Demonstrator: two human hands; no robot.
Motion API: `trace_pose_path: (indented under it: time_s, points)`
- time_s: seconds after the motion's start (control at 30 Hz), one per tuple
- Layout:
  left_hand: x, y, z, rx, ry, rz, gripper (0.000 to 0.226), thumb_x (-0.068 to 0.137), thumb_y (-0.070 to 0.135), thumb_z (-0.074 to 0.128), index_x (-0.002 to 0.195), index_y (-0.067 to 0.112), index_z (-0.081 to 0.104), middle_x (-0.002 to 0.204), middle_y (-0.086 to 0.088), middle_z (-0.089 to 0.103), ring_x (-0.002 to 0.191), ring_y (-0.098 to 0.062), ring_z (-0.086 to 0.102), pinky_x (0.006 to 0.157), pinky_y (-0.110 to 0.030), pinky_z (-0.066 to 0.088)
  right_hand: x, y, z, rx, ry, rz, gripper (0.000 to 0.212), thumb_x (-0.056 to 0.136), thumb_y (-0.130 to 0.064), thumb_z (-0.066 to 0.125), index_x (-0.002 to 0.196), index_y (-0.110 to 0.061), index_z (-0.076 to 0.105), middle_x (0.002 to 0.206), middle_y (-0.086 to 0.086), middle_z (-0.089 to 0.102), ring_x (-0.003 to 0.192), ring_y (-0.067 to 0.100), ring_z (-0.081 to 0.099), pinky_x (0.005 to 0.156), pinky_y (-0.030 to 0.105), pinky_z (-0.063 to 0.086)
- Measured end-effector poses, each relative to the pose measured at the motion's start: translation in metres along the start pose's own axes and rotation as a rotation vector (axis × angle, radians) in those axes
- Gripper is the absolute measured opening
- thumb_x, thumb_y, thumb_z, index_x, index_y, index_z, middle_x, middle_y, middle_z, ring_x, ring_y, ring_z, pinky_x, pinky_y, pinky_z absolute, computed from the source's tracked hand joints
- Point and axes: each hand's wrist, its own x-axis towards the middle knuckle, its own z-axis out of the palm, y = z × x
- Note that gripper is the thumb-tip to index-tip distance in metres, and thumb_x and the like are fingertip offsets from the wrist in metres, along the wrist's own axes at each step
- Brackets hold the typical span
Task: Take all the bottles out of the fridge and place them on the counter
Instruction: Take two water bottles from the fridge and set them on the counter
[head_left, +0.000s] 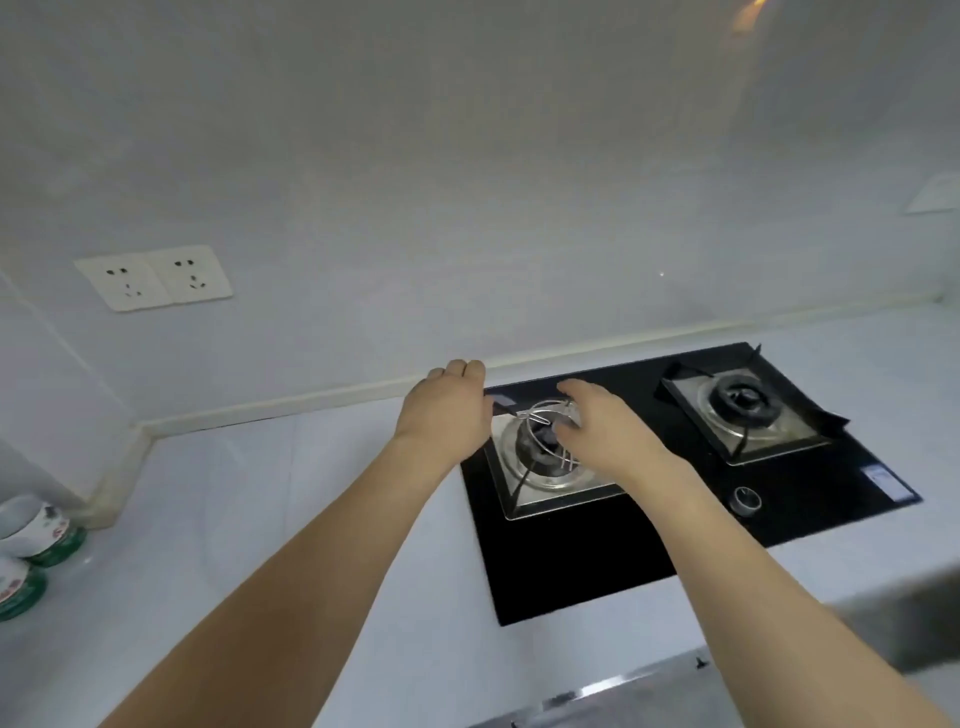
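Both my arms reach forward over a white counter (270, 509). My left hand (447, 410) hovers palm down at the left edge of a black gas hob (571, 561), holding nothing, fingers loosely together. My right hand (602, 426) is spread above the hob's left burner (545, 452), fingers apart and empty. Two bottles with green caps and floral labels (36, 530) lie at the far left edge of the counter, only partly in view. No fridge is in view.
The hob's right burner (743, 405) and a round knob (747, 500) lie to the right. A double wall socket (153, 278) sits on the white wall at left. A metal counter edge (597, 691) runs along the bottom.
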Motion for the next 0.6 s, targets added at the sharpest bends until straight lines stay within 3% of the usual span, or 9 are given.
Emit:
trace_pose_path:
  time_s: [0.3,0.6]
  points:
    - [0.007,0.199,0.025,-0.022,-0.059,0.265,0.04,0.099,0.032,0.042,0.134,0.011,0.043,0.13,-0.01,0.052,0.112,-0.028,0.051,0.087,-0.04,0.049,-0.113,0.145,-0.095,0.03,0.167,0.206,0.055,0.093,-0.025,0.056,0.145,-0.017,0.039,0.143,0.005,0.049,0.124,0.021,0.051,0.1,0.035,0.045]
    - [-0.015,0.4,0.047,-0.063,-0.035,0.56,0.034,0.099,0.032,0.041,0.125,0.012,0.048,0.126,-0.009,0.053,0.11,-0.029,0.053,0.082,-0.04,0.048,-0.241,0.271,-0.172,0.031,0.317,0.434,0.051,0.093,-0.023,0.051,0.143,-0.016,0.041,0.144,0.005,0.046,0.129,0.021,0.045,0.099,0.028,0.037]
